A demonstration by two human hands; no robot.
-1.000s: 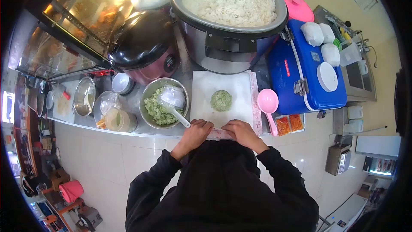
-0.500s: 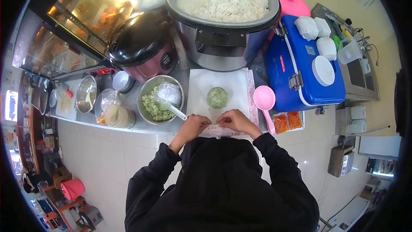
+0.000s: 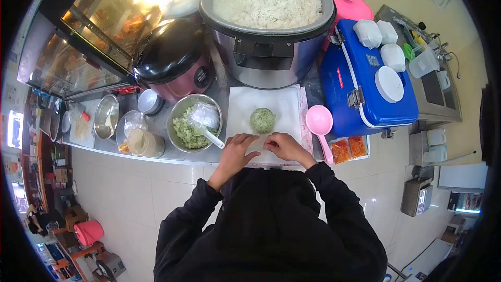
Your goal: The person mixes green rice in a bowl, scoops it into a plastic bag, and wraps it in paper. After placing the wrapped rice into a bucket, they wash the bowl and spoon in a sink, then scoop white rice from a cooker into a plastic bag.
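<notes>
A round mound of green-flecked rice (image 3: pixel 262 120) sits on white wrapping paper (image 3: pixel 241 105), whose right border shows red print. My left hand (image 3: pixel 237 154) is over the paper's near left part, fingers stretched out and thumb apart, holding nothing. Just right of it, my right hand (image 3: pixel 286 147) has its fingertips pinched together close below the mound. What lies between those fingertips, if anything, is too small to tell. Left of the paper stands a steel bowl (image 3: pixel 170 134) of green rice, with a white-handled spoon (image 3: pixel 213 138) and a plastic-wrapped bundle (image 3: pixel 205 115) in it.
Behind the paper stands a large open cooker (image 3: pixel 263 57) full of white rice (image 3: pixel 271 2). A closed rice cooker (image 3: pixel 175 62) is at left. To the right are a pink ladle (image 3: pixel 319 120), orange packets (image 3: pixel 349 149) and a blue cooler (image 3: pixel 339 89) with wrapped white bundles (image 3: pixel 368 34) on top.
Both hands have moved slightly forward from the paper's near edge. The left fingers have opened out of a pinch, while the right ones stay pinched. The mound stays on the paper.
</notes>
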